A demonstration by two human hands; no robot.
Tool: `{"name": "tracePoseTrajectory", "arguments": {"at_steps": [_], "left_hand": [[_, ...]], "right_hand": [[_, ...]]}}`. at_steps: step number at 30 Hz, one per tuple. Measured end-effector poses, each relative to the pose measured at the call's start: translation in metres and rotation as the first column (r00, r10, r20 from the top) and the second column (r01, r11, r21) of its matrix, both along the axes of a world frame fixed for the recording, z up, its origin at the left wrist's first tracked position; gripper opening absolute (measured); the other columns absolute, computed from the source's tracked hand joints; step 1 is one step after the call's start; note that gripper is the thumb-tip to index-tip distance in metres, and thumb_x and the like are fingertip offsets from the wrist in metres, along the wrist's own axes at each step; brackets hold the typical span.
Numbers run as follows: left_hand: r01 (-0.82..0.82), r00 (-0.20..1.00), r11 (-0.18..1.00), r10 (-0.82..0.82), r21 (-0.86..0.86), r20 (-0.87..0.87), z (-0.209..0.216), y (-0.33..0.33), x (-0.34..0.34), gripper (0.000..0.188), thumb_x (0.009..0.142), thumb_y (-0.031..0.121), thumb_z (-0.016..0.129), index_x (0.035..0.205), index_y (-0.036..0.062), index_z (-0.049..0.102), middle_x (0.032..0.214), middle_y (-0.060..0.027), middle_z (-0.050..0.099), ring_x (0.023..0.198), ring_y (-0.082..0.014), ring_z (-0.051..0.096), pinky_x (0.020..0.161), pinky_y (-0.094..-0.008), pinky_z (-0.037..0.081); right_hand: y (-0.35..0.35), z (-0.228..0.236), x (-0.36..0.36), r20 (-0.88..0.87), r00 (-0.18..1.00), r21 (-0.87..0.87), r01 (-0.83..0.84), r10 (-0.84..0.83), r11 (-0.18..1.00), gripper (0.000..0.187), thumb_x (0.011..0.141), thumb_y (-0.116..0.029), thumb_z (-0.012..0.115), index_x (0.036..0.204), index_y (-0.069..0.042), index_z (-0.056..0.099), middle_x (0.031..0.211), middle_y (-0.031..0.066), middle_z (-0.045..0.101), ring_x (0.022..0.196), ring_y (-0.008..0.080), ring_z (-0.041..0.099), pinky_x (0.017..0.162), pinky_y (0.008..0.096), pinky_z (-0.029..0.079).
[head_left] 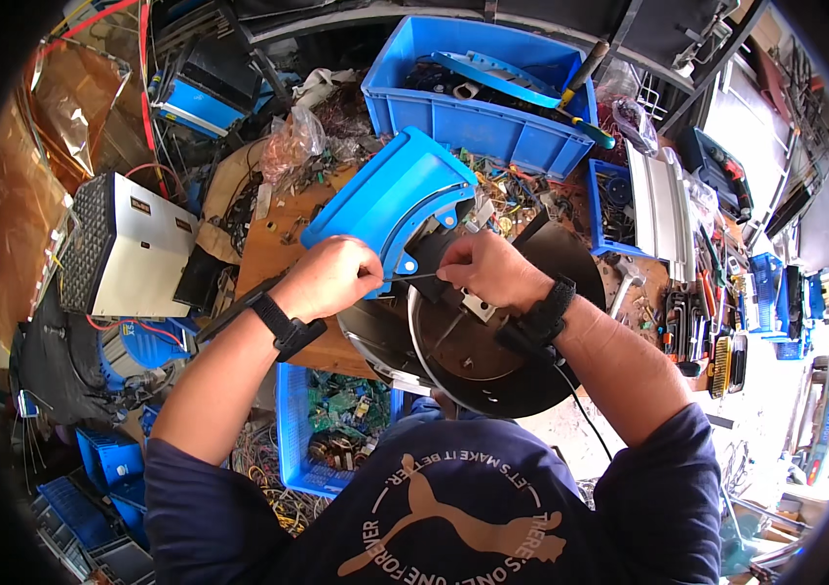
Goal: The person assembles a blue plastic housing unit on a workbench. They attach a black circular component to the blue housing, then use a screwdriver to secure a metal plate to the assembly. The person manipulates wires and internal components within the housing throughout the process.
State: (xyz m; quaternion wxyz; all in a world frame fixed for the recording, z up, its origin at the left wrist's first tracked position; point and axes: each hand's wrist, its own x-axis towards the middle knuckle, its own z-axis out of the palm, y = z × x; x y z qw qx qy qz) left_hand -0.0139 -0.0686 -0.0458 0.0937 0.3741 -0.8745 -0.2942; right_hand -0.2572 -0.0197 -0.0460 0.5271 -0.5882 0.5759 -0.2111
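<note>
My left hand and my right hand are both closed in a pinch, a short way apart. Between their fingertips runs a thin dark strand that looks like a wire, one end in each hand. Just beyond my left hand lies a blue curved plastic housing with rounded mounting tabs. Below and around my right hand sits a dark round metal drum with a bright rim. A small pale block with holes is fixed near its upper part, partly hidden by my right hand.
Behind the wooden table stands a big blue crate of parts. A smaller blue crate holds circuit boards below the near edge. Loose scraps cover the tabletop. Hand tools and a hammer lie at right; a metal-cased box stands left.
</note>
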Motion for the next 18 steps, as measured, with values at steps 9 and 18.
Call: {"name": "tracePoseTrajectory", "arguments": {"at_steps": [9,18], "left_hand": [[0.015,0.998,0.999,-0.017,0.036,0.054,0.0037,-0.0040,-0.0020,0.006,0.072,0.007,0.068,0.074,0.0023,0.070,0.076,-0.0127,0.067,0.076,-0.0278,0.064,0.071,-0.0381,0.050],[0.033,0.995,0.999,-0.036,0.036,0.093,0.0082,-0.0063,-0.0036,0.009,0.075,0.010,0.065,0.076,0.0025,0.070,0.081,-0.0131,0.069,0.079,-0.0287,0.066,0.074,-0.0380,0.052]], "right_hand": [[-0.0012,0.0026,-0.0001,-0.029,0.999,0.016,-0.017,0.017,1.000,0.017,0.081,-0.015,0.067,0.079,0.002,0.067,0.063,0.0068,0.063,0.059,0.0137,0.060,0.056,0.0305,0.047],[-0.0011,-0.0032,0.0000,-0.031,0.999,-0.039,-0.010,0.009,0.999,0.019,0.080,-0.018,0.068,0.079,0.001,0.069,0.061,0.0020,0.060,0.055,0.0076,0.054,0.050,0.0248,0.042]]}}
